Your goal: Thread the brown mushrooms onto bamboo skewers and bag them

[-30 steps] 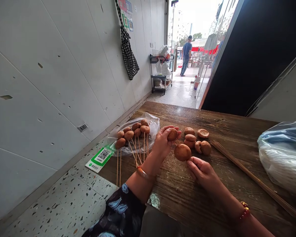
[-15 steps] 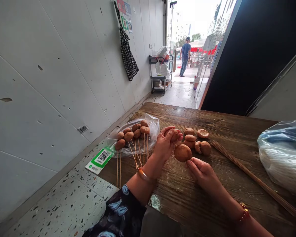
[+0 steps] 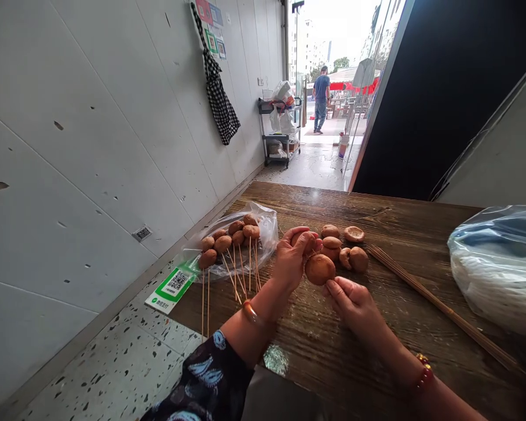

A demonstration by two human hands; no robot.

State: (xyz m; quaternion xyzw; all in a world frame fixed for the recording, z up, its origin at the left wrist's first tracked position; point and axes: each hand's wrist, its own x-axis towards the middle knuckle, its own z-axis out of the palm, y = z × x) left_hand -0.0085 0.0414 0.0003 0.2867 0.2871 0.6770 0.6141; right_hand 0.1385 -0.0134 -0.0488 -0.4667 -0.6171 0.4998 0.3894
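Observation:
My left hand (image 3: 291, 260) is closed around a brown mushroom cap, largely covered by its fingers. A second, rounder mushroom cap (image 3: 319, 269) sits just below and to the right of it, at the fingertips of my right hand (image 3: 353, 301). Thin stick-like lines show between the two caps. Whether the right fingers pinch the cap's edge or a skewer end is hidden. Beyond my hands lie several loose mushrooms (image 3: 358, 259), one turned underside up (image 3: 354, 234). To the left, several skewered mushrooms (image 3: 223, 244) rest on a clear plastic bag (image 3: 269, 225), sticks toward me.
A bundle of bamboo skewers (image 3: 425, 298) lies across the wooden table (image 3: 289, 199) on the right. Behind it sits a plastic bag with white contents (image 3: 499, 275). A QR-code card (image 3: 169, 289) overhangs the left edge. A cart (image 3: 280, 134) and a person (image 3: 321, 99) are farther off.
The view has shifted slightly, so the scene sits a little farther left. The two mushroom caps in my hands are slightly closer together. The person outside has changed stance.

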